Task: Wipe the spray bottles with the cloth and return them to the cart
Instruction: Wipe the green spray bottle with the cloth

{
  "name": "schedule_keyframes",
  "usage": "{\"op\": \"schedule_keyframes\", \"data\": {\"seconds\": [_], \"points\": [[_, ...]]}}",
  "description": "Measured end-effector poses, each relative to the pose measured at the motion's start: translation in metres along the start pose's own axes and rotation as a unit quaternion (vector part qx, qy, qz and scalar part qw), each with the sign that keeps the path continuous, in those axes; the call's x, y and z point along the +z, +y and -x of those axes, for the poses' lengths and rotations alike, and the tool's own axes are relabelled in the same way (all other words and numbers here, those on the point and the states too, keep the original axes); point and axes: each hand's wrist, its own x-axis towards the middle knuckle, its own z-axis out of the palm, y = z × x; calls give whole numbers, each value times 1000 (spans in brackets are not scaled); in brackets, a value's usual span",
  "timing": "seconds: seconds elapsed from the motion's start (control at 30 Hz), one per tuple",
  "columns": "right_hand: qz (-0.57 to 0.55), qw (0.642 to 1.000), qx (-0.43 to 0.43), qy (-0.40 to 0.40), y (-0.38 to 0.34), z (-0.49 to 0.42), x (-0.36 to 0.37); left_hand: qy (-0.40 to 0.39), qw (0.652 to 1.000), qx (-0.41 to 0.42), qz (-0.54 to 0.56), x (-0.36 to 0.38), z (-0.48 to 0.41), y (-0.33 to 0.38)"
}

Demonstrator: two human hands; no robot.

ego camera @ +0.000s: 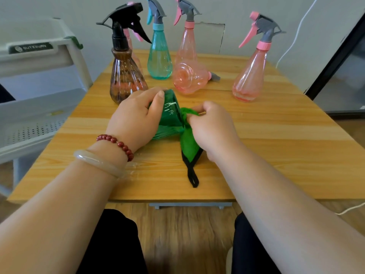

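Note:
My left hand point(136, 117) grips the wide body of a green spray bottle point(170, 113) lying on its side on the wooden table point(276, 147). My right hand point(209, 127) pinches a green cloth point(188, 143) with a black edge against the bottle's narrow end. The bottle's sprayer head is hidden under my right hand and the cloth. Farther back stand a brown bottle point(124, 76) with a black sprayer, a teal bottle point(159, 58) and two pink bottles point(186, 44) point(250, 76). Another pink bottle point(191, 78) lies on its side.
A white cart point(37, 80) with a perforated shelf stands left of the table. A further pink bottle shows partly behind the brown one. A dark-framed cabinet point(343, 66) is at the right, and a white cable point(296, 34) runs down the wall.

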Motion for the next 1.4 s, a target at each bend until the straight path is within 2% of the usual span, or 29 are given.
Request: {"op": "schedule_keyframes", "data": {"seconds": [0.1,0.17,0.37,0.53,0.6,0.73,0.93,1.13,1.3,1.4], "points": [[3,997,-68,28,-6,2,-2,-4,1000,-7,11,-2,0,-2],[-12,996,-82,44,-8,4,-4,-8,1000,-8,12,-1,0,-3],[-13,1000,0,-8,4,0,1,-7,1000,0,-2,0,2,-1],[-87,988,-125,36,-11,-1,2,-13,1000,-4,9,-2,1,-2],[-100,988,-112,37,-14,-12,7,-17,1000,-4,6,-3,2,-2],[-77,996,-32,-5,-16,-34,17,-21,1000,0,-6,-2,2,-2],[-114,986,-126,-2,-12,-32,7,-18,1000,-12,3,-4,4,-1],[-95,995,-35,-25,-8,-40,18,-27,999,-3,-19,-2,2,-2],[-132,983,-130,-10,-9,-32,11,-15,1000,-10,-2,-2,3,-2],[-116,985,-129,-17,-4,-32,11,-15,1000,-2,-6,-1,3,-4]]}}
